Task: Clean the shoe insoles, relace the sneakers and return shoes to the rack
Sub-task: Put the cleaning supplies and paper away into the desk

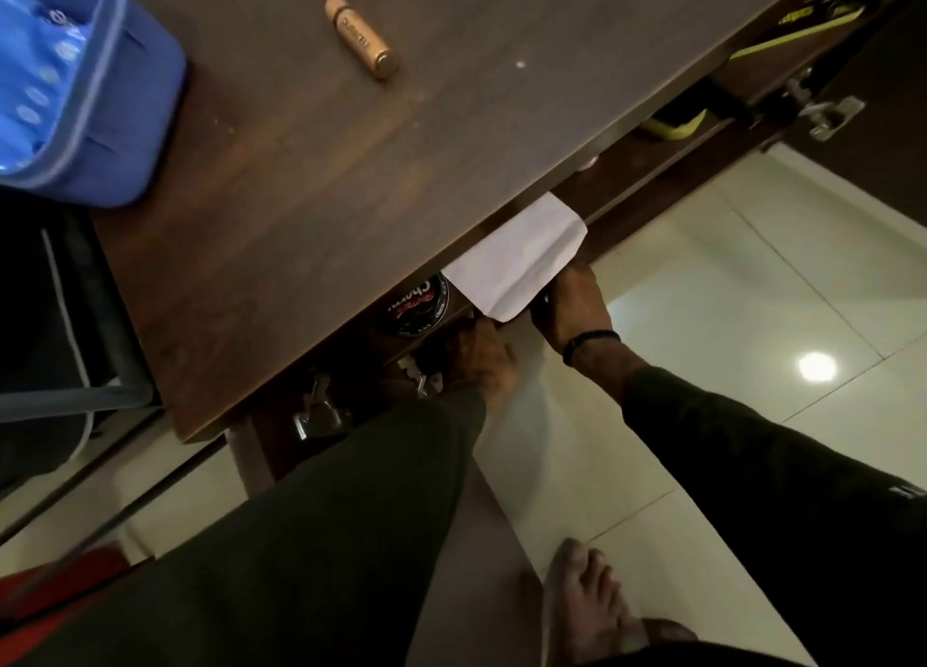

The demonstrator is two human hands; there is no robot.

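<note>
Right hand [572, 310] beside white paper [516, 260]

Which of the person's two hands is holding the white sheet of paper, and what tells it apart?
The right hand, wearing a dark wristband, grips the white paper at its lower edge. The left hand reaches beneath the cabinet top, beside the polish tin.

Both hands reach under the dark worktop [351, 175]: the right hand [572, 310] holds white paper [516, 260], the left hand [481, 360] is beside a polish tin [419, 305]. A blue basket [90, 89] and keyring [358, 34] sit on top.
</note>
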